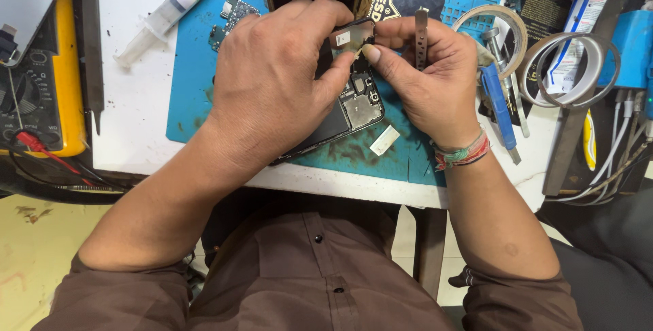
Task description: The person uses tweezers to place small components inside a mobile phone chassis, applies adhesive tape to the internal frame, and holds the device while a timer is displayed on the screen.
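Note:
An opened black smartphone [354,110], back cover off and metal shields showing, lies on a blue work mat [197,86]. My left hand [272,79] lies over the phone's upper part and grips it, thumb and fingers curled around its top edge. My right hand [428,79] holds metal tweezers [421,35] upright between its fingers, while its thumb and forefinger pinch a small strip at the phone's top edge [354,38]. The two hands touch at the fingertips. A small white strip [384,140] lies on the mat just below my right hand.
A syringe [166,11] and a small circuit board [231,18] lie at the mat's upper left. A yellow multimeter [68,72] with a red probe sits at far left. Tape rolls [507,18], a blue screwdriver [500,106], a tube and cables crowd the right side.

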